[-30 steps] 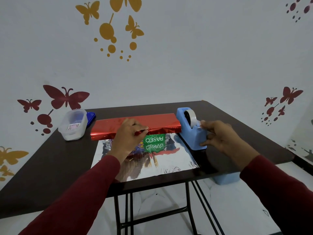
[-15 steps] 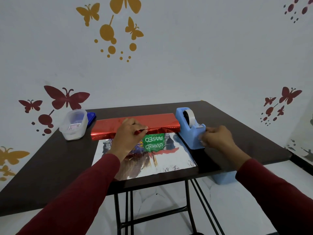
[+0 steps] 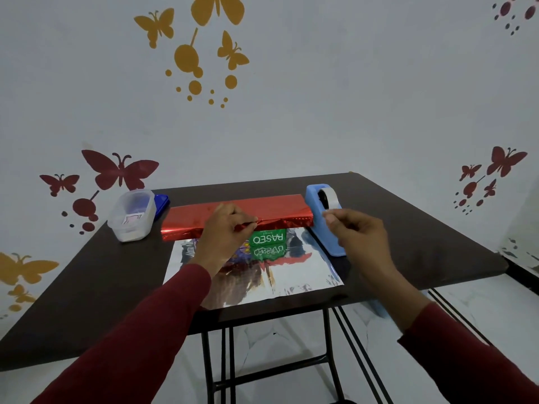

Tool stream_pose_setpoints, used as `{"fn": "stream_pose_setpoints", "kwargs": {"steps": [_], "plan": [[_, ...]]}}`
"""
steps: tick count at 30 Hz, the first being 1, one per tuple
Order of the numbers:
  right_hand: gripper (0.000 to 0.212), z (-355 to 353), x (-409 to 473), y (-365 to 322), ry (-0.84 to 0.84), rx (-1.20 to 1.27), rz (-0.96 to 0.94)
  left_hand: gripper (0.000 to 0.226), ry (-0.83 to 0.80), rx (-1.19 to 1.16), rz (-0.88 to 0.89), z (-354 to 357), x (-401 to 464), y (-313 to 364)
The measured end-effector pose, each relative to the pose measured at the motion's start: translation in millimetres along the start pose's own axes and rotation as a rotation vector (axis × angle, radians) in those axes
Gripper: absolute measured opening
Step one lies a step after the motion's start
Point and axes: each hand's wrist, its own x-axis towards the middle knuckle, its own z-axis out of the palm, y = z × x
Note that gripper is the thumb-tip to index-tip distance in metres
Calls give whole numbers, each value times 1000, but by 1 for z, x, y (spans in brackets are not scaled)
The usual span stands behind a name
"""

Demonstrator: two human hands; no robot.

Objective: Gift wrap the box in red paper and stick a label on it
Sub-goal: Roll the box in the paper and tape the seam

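The box [image 3: 267,237] lies on the dark table, its green side with white lettering showing under the folded red paper [image 3: 271,208]. The paper's silver inner face [image 3: 294,275] spreads toward the table's front edge. My left hand [image 3: 224,231] pinches the red paper's edge against the box top. My right hand [image 3: 358,234] is in front of the blue tape dispenser [image 3: 320,217], thumb and fingers pinched together on what looks like a strip of clear tape. The tape itself is hard to make out.
A clear plastic container [image 3: 132,214] with a blue lid [image 3: 162,201] behind it stands at the back left of the table [image 3: 408,228]. A wall with butterfly stickers rises right behind. The floor lies below the table's front edge.
My right hand has come away from the dispenser's front, moving up and slightly left with its fingers pinched. My left hand has stayed on the paper edge.
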Motion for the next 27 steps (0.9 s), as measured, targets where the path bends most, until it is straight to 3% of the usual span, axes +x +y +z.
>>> {"fn": "stream_pose_setpoints", "kwargs": {"steps": [5,8,13,16,23,27], "plan": [[10,55,-4,9,-142,-39,29,13,1,-21,1,1,1,-1],[13,80,1,14,-101,-94,33,13,3,-7,19,0,1,-2],[40,95,7,15,-98,-117,116,16,-2,-5,21,0,1,-3],[10,98,11,21,-99,-153,143,17,-4,-10,24,0,1,-4],[14,106,19,22,-71,-21,408,18,18,-18,35,0,0,-3],[9,111,21,21,-44,-64,456,17,9,-30,30,-1,0,-2]]}}
